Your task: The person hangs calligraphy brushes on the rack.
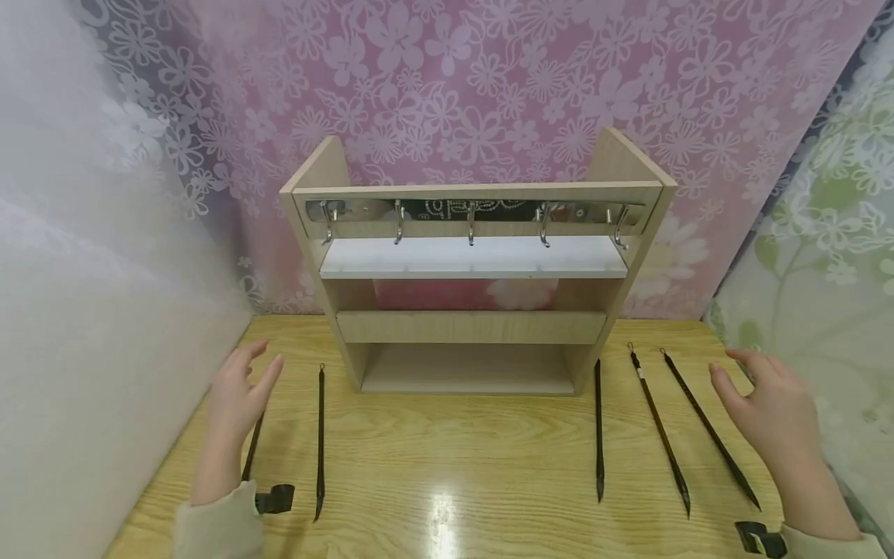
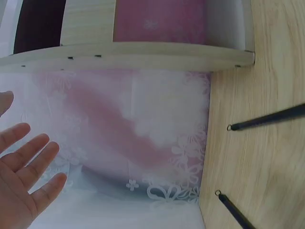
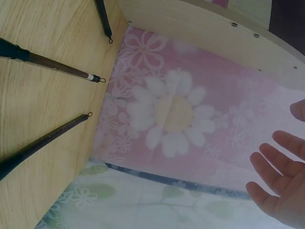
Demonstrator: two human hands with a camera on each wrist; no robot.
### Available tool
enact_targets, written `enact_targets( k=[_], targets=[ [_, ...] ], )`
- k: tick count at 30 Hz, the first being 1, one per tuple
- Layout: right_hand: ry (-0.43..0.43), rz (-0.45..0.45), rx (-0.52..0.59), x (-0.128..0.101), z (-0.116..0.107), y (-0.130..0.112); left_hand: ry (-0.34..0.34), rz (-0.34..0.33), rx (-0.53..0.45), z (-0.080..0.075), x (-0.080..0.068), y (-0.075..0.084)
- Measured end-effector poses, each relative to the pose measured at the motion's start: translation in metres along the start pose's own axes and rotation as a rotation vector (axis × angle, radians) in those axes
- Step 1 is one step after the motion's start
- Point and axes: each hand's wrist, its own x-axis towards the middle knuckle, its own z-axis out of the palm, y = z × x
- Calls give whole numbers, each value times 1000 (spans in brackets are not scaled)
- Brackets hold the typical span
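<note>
A wooden rack (image 1: 472,326) with a metal bar of several hooks (image 1: 471,220) stands at the back of the table. Two black brushes lie to its left: one (image 1: 320,442) in plain view, the other (image 1: 251,450) partly under my left hand (image 1: 240,392). That hand hovers open with spread fingers. Three brushes (image 1: 598,431) (image 1: 660,435) (image 1: 708,427) lie to the right of the rack. My right hand (image 1: 764,400) hovers open just right of the outermost one. The wrist views show each open palm, left (image 2: 24,176) and right (image 3: 281,186), holding nothing, with brush ends (image 2: 267,119) (image 3: 47,64) on the table.
The wooden table (image 1: 447,466) is hemmed in by floral curtains: white at the left (image 1: 105,272), pink behind (image 1: 454,78), green-patterned at the right (image 1: 824,256). Black wrist mounts (image 1: 275,499) (image 1: 757,537) show at both sleeves.
</note>
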Motion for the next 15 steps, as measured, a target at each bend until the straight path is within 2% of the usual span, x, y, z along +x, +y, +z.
enact_targets(
  k=[7, 15],
  targets=[
    [-101, 68, -3, 1, -2, 8, 20, -10, -70, 9, 12, 9],
    [-136, 111, 3, -2, 2, 22, 55, 15, -144, 21, 26, 15]
  ],
)
